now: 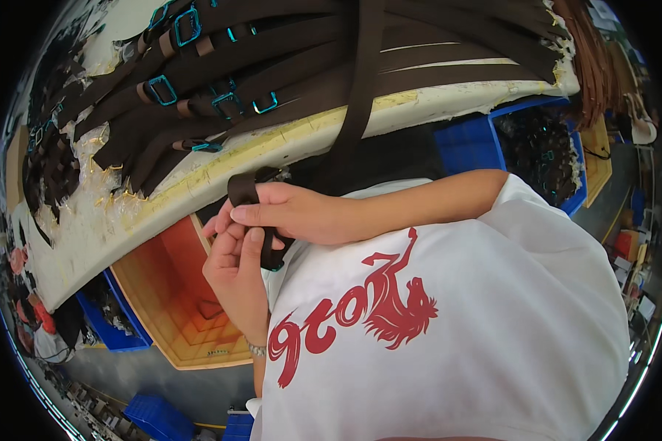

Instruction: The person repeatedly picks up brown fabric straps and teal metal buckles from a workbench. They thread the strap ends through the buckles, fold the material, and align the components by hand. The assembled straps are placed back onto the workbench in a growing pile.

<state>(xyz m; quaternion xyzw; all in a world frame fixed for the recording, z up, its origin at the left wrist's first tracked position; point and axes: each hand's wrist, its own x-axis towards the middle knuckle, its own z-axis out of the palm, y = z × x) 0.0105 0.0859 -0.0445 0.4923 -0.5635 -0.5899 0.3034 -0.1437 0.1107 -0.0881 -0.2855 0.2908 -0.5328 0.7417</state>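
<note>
Nearest, low in the frame, a white shirt with a red print (360, 309) fills the foreground; just above it, left of centre, the two hands meet on one dark brown strap (244, 189); the right hand (294, 213) has its grip closed on the strap's folded end, thumb pressing the loop flat, while the left hand (235, 268), a bracelet at its wrist, pinches the same strap from below, apparently to keep the fold tight where a teal buckle edge just shows; the strap runs up from the hands to the tabletop (198, 169), so its free length hangs rather than tangles; below left sits one orange crate (176, 301), with blue crates (114, 331) beside and below it, at least three; further up, many brown straps (287, 66) lie fanned across the padded top, six or so teal buckles (162, 90) showing; one more blue bin (471, 143) stands at the right.
</note>
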